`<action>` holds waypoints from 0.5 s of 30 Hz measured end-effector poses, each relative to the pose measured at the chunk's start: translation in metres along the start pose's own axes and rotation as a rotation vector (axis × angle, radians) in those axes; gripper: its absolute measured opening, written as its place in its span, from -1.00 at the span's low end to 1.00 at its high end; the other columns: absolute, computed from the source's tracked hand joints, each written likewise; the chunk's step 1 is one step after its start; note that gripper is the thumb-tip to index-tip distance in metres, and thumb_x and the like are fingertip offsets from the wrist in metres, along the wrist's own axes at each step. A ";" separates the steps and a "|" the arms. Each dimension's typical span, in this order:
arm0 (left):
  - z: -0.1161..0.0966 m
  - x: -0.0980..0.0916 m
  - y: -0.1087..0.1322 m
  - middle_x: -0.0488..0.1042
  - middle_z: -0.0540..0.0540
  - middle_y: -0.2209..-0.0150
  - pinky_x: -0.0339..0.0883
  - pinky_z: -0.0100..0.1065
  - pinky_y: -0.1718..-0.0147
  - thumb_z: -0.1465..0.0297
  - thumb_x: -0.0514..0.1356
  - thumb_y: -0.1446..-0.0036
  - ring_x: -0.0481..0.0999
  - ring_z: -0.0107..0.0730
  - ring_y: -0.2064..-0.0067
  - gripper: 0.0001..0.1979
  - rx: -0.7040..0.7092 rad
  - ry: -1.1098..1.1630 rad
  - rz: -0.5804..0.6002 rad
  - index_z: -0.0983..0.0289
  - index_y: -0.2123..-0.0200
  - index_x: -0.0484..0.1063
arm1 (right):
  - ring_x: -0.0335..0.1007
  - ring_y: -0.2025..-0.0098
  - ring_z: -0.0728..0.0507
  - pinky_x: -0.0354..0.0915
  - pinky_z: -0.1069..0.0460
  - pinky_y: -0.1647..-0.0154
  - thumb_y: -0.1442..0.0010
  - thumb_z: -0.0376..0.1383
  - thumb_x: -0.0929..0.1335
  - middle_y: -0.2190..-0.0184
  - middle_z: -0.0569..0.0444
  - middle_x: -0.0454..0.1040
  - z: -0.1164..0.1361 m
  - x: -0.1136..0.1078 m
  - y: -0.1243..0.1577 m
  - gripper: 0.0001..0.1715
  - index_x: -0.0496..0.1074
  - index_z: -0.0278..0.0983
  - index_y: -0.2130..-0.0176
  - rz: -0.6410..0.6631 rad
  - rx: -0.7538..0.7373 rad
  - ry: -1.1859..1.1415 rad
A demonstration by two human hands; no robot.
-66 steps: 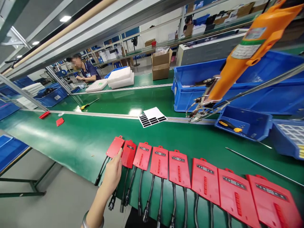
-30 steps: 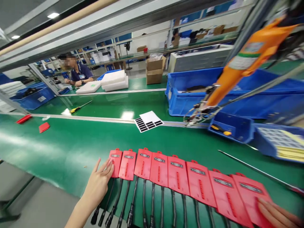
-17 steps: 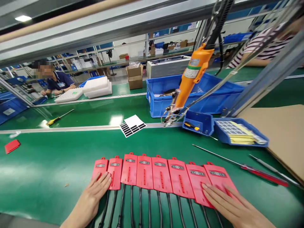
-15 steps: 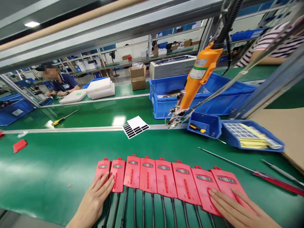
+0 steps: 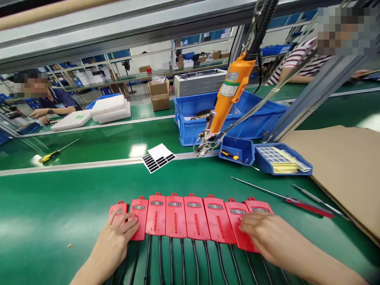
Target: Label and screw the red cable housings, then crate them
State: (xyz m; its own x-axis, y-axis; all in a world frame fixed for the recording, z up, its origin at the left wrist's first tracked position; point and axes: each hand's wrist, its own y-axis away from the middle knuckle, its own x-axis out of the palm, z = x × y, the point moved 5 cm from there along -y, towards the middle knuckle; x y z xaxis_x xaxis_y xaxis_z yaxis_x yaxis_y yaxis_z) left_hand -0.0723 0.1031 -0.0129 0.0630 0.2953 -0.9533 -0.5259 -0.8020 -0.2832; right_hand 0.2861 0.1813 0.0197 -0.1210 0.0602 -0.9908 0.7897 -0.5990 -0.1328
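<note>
Several red plastic control units [image 5: 196, 221] lie side by side in a slightly fanned row, each with a small dark display window and a black cable [image 5: 183, 257] running toward me. My left hand [image 5: 117, 233] rests over the two units at the left end, fingers bent and apart on their faces. At the right end, my right hand [image 5: 267, 233] has its fingers together and curled down on the second unit from the end [image 5: 234, 213]. It also covers most of the last unit [image 5: 257, 204]. The right fingertips are partly hidden behind the hand.
An orange electric screwdriver [image 5: 228, 91] hangs before a blue crate [image 5: 190, 134]. Small blue trays [image 5: 240, 148] hold a yellow-handled tool and label sheets. A black-and-white label sheet [image 5: 158, 158], long screwdriver [image 5: 308, 206], grey pen-like tool [image 5: 317, 200] and cardboard [image 5: 350, 170] lie around. Two people sit beyond.
My right hand has shifted left and its fingers have curled from lying flat. The right-hand units sit closer in. My left fingers bend more. The view has turned right.
</note>
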 end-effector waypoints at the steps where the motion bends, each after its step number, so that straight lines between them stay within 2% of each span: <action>1: -0.004 -0.001 -0.007 0.44 -0.01 -0.10 -0.01 0.07 -0.30 0.68 -0.02 0.06 0.41 -0.24 -0.11 -0.31 0.001 0.010 0.041 0.16 -0.16 0.32 | 0.50 0.27 -0.13 0.47 -0.07 0.24 -0.10 -0.55 0.11 0.26 0.05 0.56 0.002 -0.004 -0.004 -0.46 0.56 -0.24 0.24 -0.037 -0.041 0.003; 3: -0.016 0.003 -0.018 0.21 0.08 -0.27 0.03 0.07 -0.29 0.72 -0.08 0.09 0.21 -0.21 -0.28 -0.18 0.069 0.034 0.129 0.26 -0.31 0.05 | 0.46 0.06 -0.16 0.45 -0.11 0.08 -0.14 -0.55 0.10 0.02 0.03 0.49 0.008 -0.005 -0.005 -0.41 0.48 -0.30 -0.01 -0.123 -0.136 0.042; 5: -0.028 0.012 -0.023 0.05 0.13 -0.33 0.11 0.01 -0.26 0.76 -0.12 0.14 0.05 -0.24 -0.34 -0.10 0.148 0.081 0.202 0.32 -0.35 -0.14 | 0.43 -0.01 -0.17 0.43 -0.11 0.01 -0.15 -0.55 0.11 -0.03 0.00 0.45 0.014 0.007 -0.002 -0.41 0.47 -0.33 -0.04 -0.149 -0.196 0.064; 8: -0.031 0.021 -0.028 0.10 0.19 -0.31 0.10 0.05 -0.26 0.76 -0.11 0.15 0.06 -0.21 -0.33 -0.10 0.189 0.143 0.271 0.35 -0.34 -0.11 | 0.44 0.00 -0.17 0.41 -0.11 -0.01 -0.14 -0.55 0.13 0.01 -0.01 0.48 0.018 0.027 0.000 -0.43 0.51 -0.30 0.02 -0.143 -0.182 0.033; 11: -0.030 0.020 -0.040 0.27 0.26 -0.21 -0.12 0.21 -0.29 0.70 -0.06 0.05 0.21 -0.08 -0.27 -0.26 0.187 0.154 0.363 0.39 -0.28 0.08 | 0.49 0.11 -0.19 0.38 -0.15 -0.04 -0.09 -0.48 0.19 0.16 -0.03 0.55 0.021 0.025 -0.011 -0.56 0.57 -0.31 0.17 -0.143 -0.130 -0.006; 12: -0.032 0.016 -0.047 0.29 0.27 -0.20 -0.20 0.25 -0.29 0.65 -0.04 -0.01 0.21 -0.05 -0.27 -0.31 0.184 0.153 0.376 0.40 -0.28 0.09 | 0.49 0.14 -0.20 0.38 -0.15 -0.04 -0.08 -0.46 0.21 0.19 -0.03 0.55 0.024 0.021 -0.017 -0.58 0.57 -0.32 0.19 -0.144 -0.126 -0.002; 14: -0.040 0.011 -0.059 0.18 0.28 -0.26 -0.25 0.21 -0.31 0.55 -0.01 -0.13 0.11 -0.06 -0.31 -0.35 0.212 0.164 0.372 0.42 -0.32 -0.02 | 0.47 0.08 -0.21 0.35 -0.16 -0.07 -0.03 -0.48 0.22 0.09 -0.04 0.52 0.037 0.016 -0.028 -0.50 0.54 -0.34 0.08 -0.099 -0.190 0.025; 15: -0.048 0.009 -0.063 0.09 0.28 -0.30 -0.21 0.14 -0.32 0.49 -0.01 -0.20 0.04 -0.10 -0.34 -0.35 0.251 0.178 0.359 0.42 -0.34 -0.11 | 0.43 0.01 -0.22 0.34 -0.15 -0.09 -0.01 -0.48 0.22 0.00 -0.06 0.47 0.047 0.017 -0.032 -0.42 0.48 -0.36 -0.01 -0.075 -0.247 0.041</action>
State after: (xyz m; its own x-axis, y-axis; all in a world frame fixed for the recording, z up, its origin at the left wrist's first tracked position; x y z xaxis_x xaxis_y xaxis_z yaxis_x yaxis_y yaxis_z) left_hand 0.0018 0.1318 -0.0090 -0.0273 -0.0885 -0.9957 -0.7285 -0.6803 0.0804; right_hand 0.2306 0.1644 0.0086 -0.1642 0.1327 -0.9775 0.9028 -0.3791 -0.2031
